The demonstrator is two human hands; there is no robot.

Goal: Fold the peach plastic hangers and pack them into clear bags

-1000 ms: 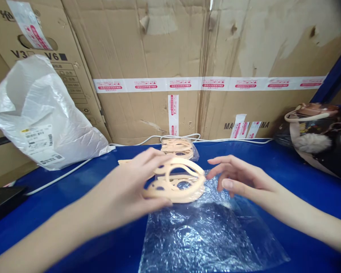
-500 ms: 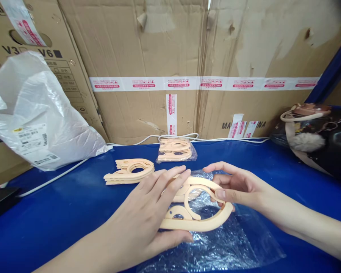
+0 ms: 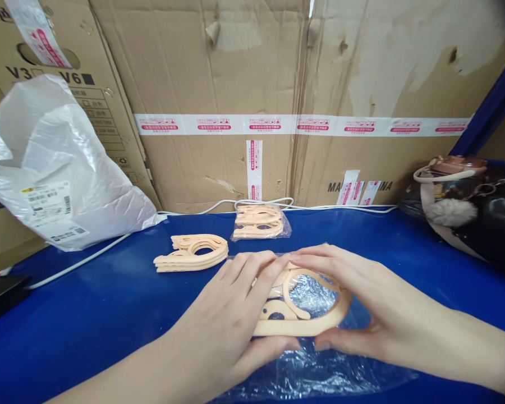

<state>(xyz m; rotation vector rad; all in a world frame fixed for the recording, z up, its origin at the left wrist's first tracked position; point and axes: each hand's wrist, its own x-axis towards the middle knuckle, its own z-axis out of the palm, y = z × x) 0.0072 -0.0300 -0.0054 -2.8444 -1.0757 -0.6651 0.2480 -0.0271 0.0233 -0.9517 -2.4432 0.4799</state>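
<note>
A beige plastic folding hanger point(image 3: 292, 328), folded up, lies over a clear plastic bag point(image 3: 332, 370) in front of me. My left hand point(image 3: 231, 320) grips its left part, fingers over the far side and thumb along the near edge. Around the rounded right end, my right hand point(image 3: 362, 297) is wrapped with fingers on the far rim and thumb at the near rim. The hanger's left end is hidden under my left hand. Behind it to the left sits a stack of similar folded hangers point(image 3: 193, 261).
A clear-wrapped pack of hangers point(image 3: 258, 230) lies farther back on the blue table point(image 3: 122, 314). White cables run along the cardboard boxes point(image 3: 219, 73). A white plastic parcel bag point(image 3: 67, 174) and a dark device point(image 3: 2, 297) are left; a black bag point(image 3: 500, 213) is right.
My right hand has gone from pinching the hanger's right rim to spanning its rounded end with fingers and thumb. The hanger has shifted slightly right, with my left hand still on it.
</note>
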